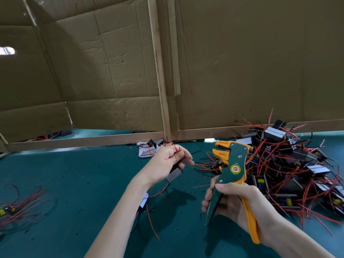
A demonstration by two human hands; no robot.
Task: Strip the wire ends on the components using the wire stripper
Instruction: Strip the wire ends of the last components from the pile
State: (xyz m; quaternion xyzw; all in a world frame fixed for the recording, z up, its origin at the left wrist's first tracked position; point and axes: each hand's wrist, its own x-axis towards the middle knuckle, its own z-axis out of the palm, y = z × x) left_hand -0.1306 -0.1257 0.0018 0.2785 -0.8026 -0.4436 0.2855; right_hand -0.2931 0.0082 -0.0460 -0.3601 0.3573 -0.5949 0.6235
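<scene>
My right hand (240, 203) grips the handles of a green and orange wire stripper (232, 164), held upright with its jaws at the top, pointing left. My left hand (167, 161) holds a small black component (174, 174) above the green table, with a red wire looped over its fingers; the hand is blurred. The stripper's jaws stand apart from the left hand, a short way to its right. A big pile of black components with red wires (290, 164) lies just right of the stripper.
A cardboard wall on a wooden frame (163, 90) closes the back of the green table (74, 202). Loose red-wired components (20, 203) lie at the far left. More components (150, 148) sit by the frame's post. Insulation scraps dot the table.
</scene>
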